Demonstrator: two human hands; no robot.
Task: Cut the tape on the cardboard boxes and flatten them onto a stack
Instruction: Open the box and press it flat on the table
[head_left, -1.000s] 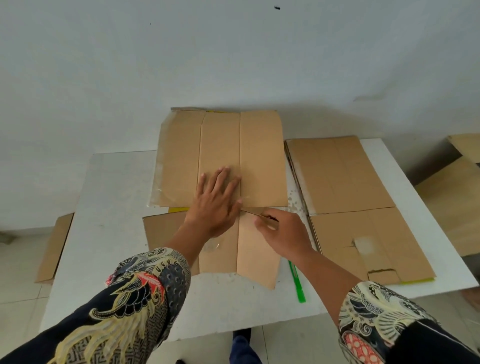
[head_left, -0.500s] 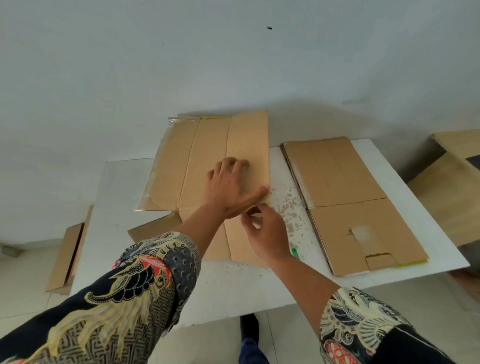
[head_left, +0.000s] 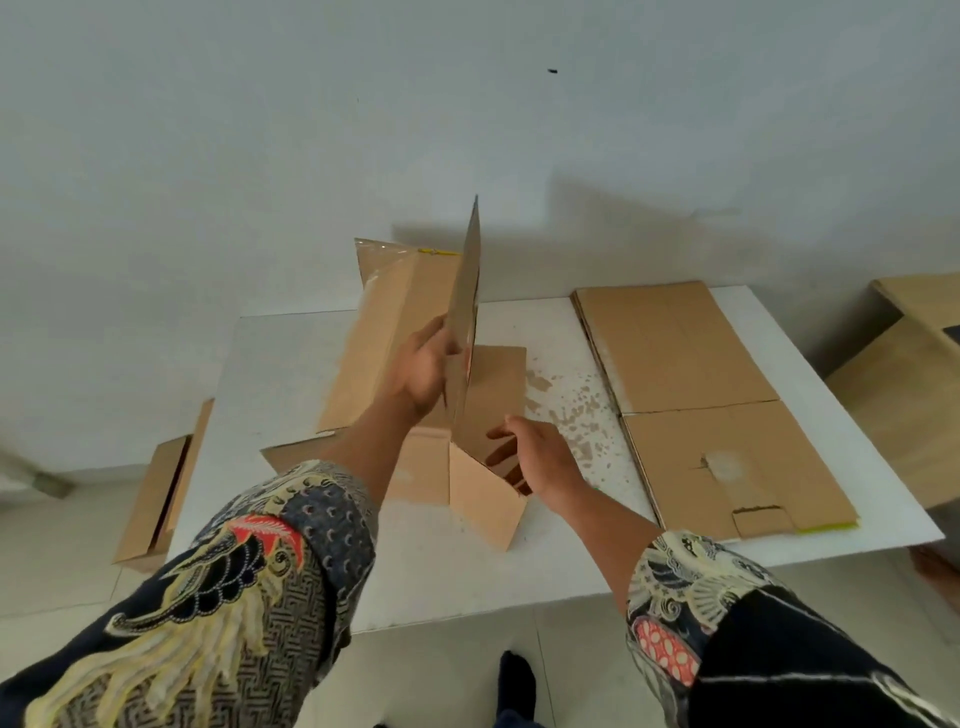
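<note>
1. The white desk carries a stack of flattened boxes on its right side;
2. The cardboard box lies mid-desk, one panel raised upright;
3. The left hand grips that panel, fingers curled round it;
4. The right hand hovers beside the box's near flap, fingers loosely spread, holding nothing.

On the white table a cut-open cardboard box lies partly unfolded, one panel raised upright; the left hand grips that panel's lower edge, while the right hand reaches under it, fingers loosely spread. Right of the box lies a stack of flattened boxes
</note>
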